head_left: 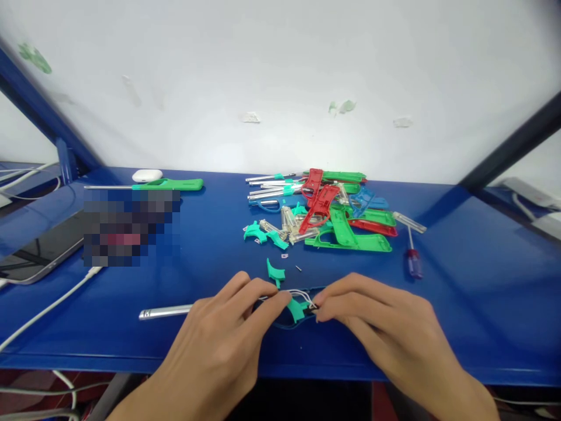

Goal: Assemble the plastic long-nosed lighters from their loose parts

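My left hand and my right hand meet near the front edge of a blue table. Between them lies a blue plastic lighter shell with a silver metal tube sticking out to the left. Both hands pinch thin white wires above a teal trigger piece set in the shell. Just beyond the fingers a loose teal trigger rests on the table.
A pile of red, green and blue lighter shells with metal tubes sits mid-table. A screwdriver with a dark handle lies right of it. At the back left are an assembled green lighter and a white case. A tablet with a white cable lies at left.
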`<action>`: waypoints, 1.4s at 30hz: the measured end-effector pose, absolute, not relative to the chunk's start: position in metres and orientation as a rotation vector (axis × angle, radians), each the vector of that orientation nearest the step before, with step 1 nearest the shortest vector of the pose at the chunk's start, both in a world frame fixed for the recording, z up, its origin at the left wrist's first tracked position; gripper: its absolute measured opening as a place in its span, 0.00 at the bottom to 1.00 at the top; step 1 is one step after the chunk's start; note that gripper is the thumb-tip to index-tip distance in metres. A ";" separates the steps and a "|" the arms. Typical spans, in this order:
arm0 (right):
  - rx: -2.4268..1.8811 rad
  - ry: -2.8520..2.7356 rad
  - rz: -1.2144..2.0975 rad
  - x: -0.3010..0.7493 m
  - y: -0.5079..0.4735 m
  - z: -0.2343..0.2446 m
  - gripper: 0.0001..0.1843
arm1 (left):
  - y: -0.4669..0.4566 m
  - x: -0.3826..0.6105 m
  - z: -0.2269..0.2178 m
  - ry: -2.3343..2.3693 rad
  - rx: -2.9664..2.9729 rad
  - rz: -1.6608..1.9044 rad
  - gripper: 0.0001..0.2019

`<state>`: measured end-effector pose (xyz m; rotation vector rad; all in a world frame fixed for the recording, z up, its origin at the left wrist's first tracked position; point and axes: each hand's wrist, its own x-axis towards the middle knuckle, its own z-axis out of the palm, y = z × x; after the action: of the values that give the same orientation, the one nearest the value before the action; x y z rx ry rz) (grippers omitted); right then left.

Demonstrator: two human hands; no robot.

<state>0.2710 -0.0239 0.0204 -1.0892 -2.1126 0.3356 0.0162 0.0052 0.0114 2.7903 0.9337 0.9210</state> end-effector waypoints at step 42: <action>-1.173 -2.180 0.258 0.274 -0.019 0.011 0.18 | 0.018 0.012 0.011 0.874 2.805 0.933 0.23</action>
<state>0.2745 -0.0186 0.0115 -1.1734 -2.1802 0.2584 0.0119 0.0180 0.0114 2.8054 0.8741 0.9334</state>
